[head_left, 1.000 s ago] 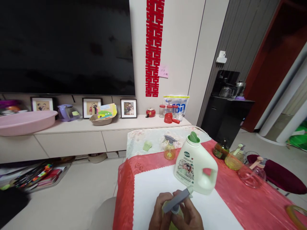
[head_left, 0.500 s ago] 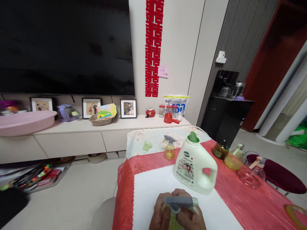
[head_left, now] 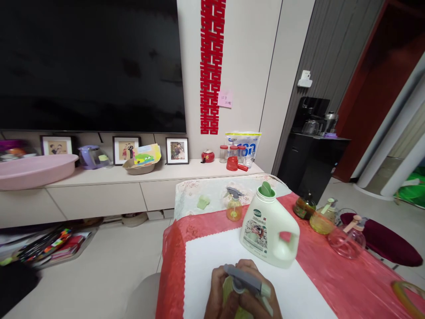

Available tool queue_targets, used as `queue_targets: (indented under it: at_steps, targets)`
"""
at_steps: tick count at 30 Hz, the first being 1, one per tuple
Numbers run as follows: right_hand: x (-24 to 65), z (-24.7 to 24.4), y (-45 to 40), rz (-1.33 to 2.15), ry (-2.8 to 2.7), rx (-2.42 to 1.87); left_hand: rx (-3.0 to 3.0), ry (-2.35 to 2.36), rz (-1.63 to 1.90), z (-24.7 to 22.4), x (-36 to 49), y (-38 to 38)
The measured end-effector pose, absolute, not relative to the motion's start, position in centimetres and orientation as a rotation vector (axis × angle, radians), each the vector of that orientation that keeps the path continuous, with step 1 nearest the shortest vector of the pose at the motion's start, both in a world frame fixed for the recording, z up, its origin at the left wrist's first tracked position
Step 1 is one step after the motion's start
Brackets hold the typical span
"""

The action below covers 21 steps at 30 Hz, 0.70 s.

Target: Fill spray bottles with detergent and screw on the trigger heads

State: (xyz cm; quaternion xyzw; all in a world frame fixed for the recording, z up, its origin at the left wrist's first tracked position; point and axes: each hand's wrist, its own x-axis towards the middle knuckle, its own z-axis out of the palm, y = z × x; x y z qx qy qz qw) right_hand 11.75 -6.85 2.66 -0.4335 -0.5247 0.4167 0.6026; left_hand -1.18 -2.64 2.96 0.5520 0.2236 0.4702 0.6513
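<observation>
Low in the view, both hands are wrapped round a small spray bottle with a grey spray head [head_left: 245, 280] and a yellowish see-through body. My left hand [head_left: 215, 296] grips the body from the left. My right hand [head_left: 262, 299] closes on its neck and head from the right, its fingers partly hidden by the spray head. Just beyond them, a pale green detergent jug [head_left: 270, 230] stands upright, its neck uncapped and a green spout showing. It rests on a white sheet [head_left: 206, 257]. Behind the jug stands an orange-yellow spray bottle [head_left: 234, 210] with a grey head.
A red cloth [head_left: 328, 283] covers the table. To the right stand a dark brown bottle [head_left: 304, 208], a yellow spray bottle [head_left: 322, 221] and a pink one [head_left: 347, 243], with a roll of tape [head_left: 400, 294] nearer. A small green piece [head_left: 202, 202] lies at the far left.
The spray head has turned between my hands: its left end is higher and its right end lower. My hands keep their grip. The jug stays in place.
</observation>
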Motion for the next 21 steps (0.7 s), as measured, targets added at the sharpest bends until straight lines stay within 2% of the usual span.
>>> queue_targets:
  at_steps: [13, 21]
  targets:
    - [14.0, 3.1, -6.9, 1.15, -1.347, -0.969, 1.342, 0.547, 1.013, 2.1, -1.2, -2.2]
    - [13.4, 4.4, -6.8, 1.012, -1.433, -0.938, 1.447, 0.61, 1.004, 1.0, -1.3, -1.7]
